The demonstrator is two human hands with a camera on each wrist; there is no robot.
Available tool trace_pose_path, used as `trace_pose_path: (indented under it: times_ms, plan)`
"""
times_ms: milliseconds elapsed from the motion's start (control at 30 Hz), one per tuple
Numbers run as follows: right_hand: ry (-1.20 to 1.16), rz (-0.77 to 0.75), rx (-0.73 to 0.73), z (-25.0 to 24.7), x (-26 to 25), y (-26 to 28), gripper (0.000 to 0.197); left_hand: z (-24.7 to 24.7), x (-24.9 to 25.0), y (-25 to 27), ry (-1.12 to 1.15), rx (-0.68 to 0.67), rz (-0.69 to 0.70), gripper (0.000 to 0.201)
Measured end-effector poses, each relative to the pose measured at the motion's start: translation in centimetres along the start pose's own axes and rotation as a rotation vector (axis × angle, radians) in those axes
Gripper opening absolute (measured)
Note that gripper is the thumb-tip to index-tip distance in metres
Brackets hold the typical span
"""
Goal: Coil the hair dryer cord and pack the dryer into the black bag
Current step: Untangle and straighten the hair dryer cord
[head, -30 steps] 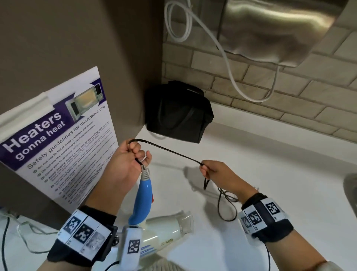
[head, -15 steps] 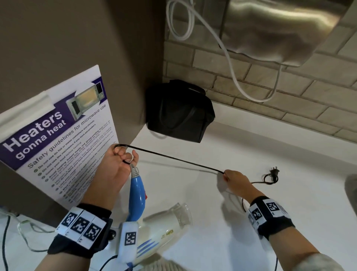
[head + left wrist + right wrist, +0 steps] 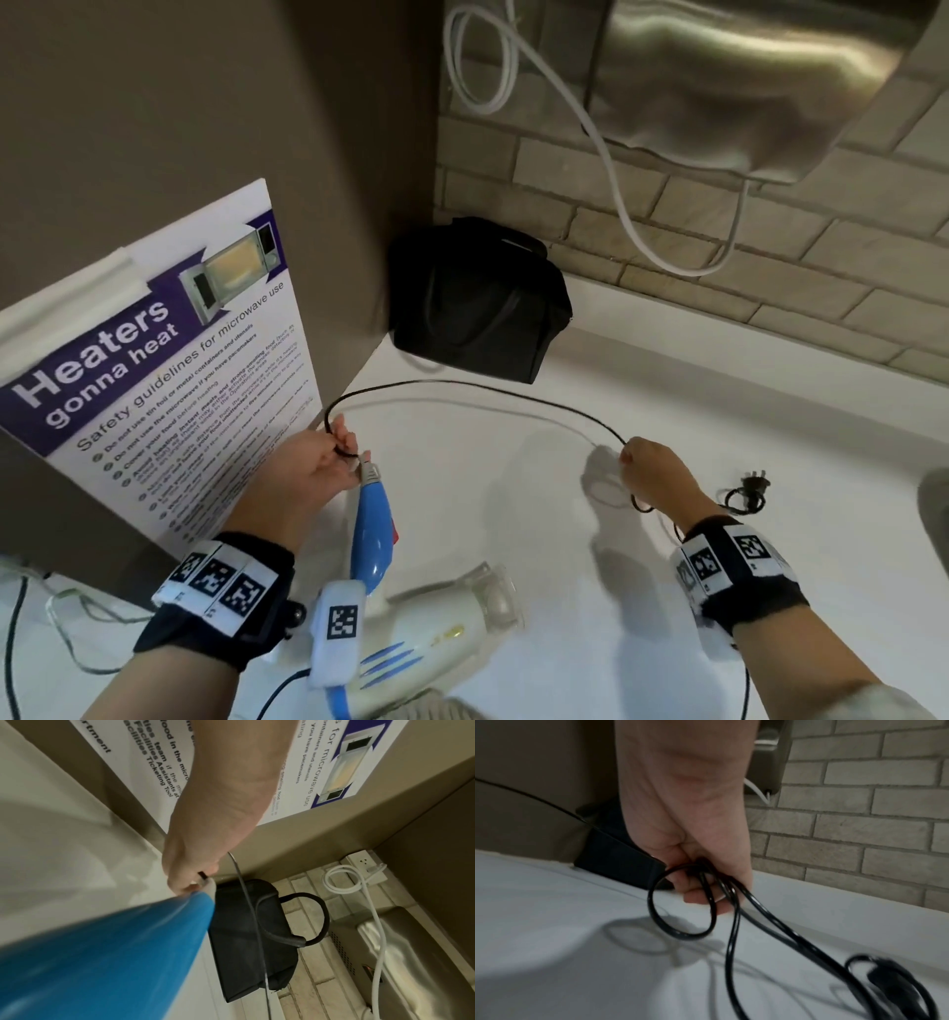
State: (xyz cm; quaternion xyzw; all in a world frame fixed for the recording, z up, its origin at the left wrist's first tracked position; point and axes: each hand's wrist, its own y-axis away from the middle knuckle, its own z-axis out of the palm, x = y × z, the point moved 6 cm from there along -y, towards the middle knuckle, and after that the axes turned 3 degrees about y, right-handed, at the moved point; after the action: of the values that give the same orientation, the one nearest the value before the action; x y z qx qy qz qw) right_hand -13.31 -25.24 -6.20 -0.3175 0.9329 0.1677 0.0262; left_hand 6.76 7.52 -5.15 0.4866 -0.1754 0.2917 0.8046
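Far left, a microwave safety poster [image 3: 154, 380] leaned on the brown cabinet side [image 3: 205, 128]. Left hand [image 3: 308, 475] was curled around the black cord [image 3: 462, 388] right at the top of the blue handle [image 3: 372, 529], pinching the strand where it left the grey strain relief. The wrist view confirmed it: fingers [image 3: 187, 880] closed on the cord [image 3: 253, 923] at the handle end [image 3: 102, 953]. Hair dryer [image 3: 436, 627] hung below that hand, white barrel low over the white counter [image 3: 770, 591], nozzle to the right; contact with the counter was unclear.

Cord ran from the left hand in 1 loose arc, passing in front of the black bag [image 3: 480, 303]. The bag sat in the back corner against the brick wall [image 3: 770, 246], well apart from the dryer; whether it was open could not be told.

Right hand [image 3: 655, 475] was closed on the cord's far end of the arc. Wrist view showed its fingers [image 3: 698, 894] gripping several strands with 1 small loop [image 3: 680, 902] hanging out. Slack trailed right to the plug [image 3: 752, 485], lying on the counter just beside that wrist.
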Motion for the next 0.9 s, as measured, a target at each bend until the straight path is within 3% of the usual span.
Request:
trace_pose_path:
  times_ms: [300, 433, 600, 700, 900]
  plan:
    - [-0.234, -0.202, -0.031, -7.0, -5.1, 4.6, 0.029, 0.0, -0.4, -1.9, -0.266, -0.019, -0.104, 0.004]
    - [-0.351, -0.305, -0.11, -8.9, -7.4, 7.0, 0.032, 0.0, -0.3, -1.9, -0.336, -0.043, -0.096, 0.006]
    - [-0.394, -0.395, -0.167, -10.2, -9.7, 9.0, 0.031, 1.8, 0.3, 0.5, -0.497, -0.086, 0.033, 0.036]
    - [-0.405, -0.427, -0.174, -10.6, -10.6, 9.7, 0.031, 4.2, 1.2, 3.9, -0.674, -0.131, 0.252, 0.026]
    - [-0.374, -0.51, -0.137, -11.6, -12.6, 11.8, 0.03, 9.7, 2.3, 13.2, -0.962, -0.322, 1.007, 0.021]
